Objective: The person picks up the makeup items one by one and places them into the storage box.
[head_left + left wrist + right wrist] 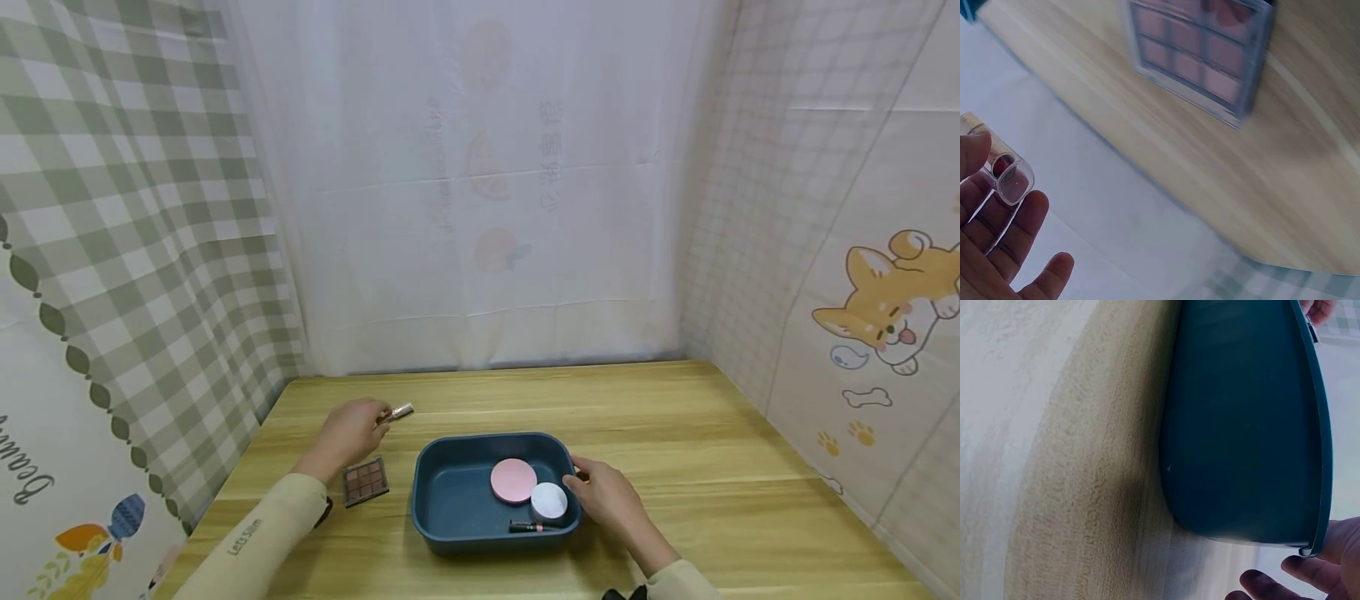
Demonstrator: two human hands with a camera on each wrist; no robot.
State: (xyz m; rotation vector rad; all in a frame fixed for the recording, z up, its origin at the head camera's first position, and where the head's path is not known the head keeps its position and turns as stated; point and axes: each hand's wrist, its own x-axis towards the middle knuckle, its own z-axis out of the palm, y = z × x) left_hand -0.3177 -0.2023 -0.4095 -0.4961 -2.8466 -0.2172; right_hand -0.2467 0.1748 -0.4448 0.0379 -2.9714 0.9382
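My left hand (pixel 356 427) pinches a small lipstick tube (pixel 400 412) between thumb and fingers, above the table at the left. In the left wrist view the lipstick's clear, squarish end (pixel 1015 181) shows a dark red round spot. Below that hand lies an eyeshadow palette (pixel 365 482) with several pinkish-brown pans. My right hand (pixel 606 493) grips the right rim of a dark blue bin (pixel 459 543), thumb over the edge. Inside the bin, on the right, are a pink round compact (pixel 513 481), a white round jar (pixel 548 502) and a slim black-and-pink tube (pixel 522 527).
The wooden table (pixel 705 475) carries the bin and palette. A green checked curtain (pixel 150 183) hangs at the left, a white curtain (pixel 390 250) behind, and a dog-print curtain (pixel 840 400) at the right.
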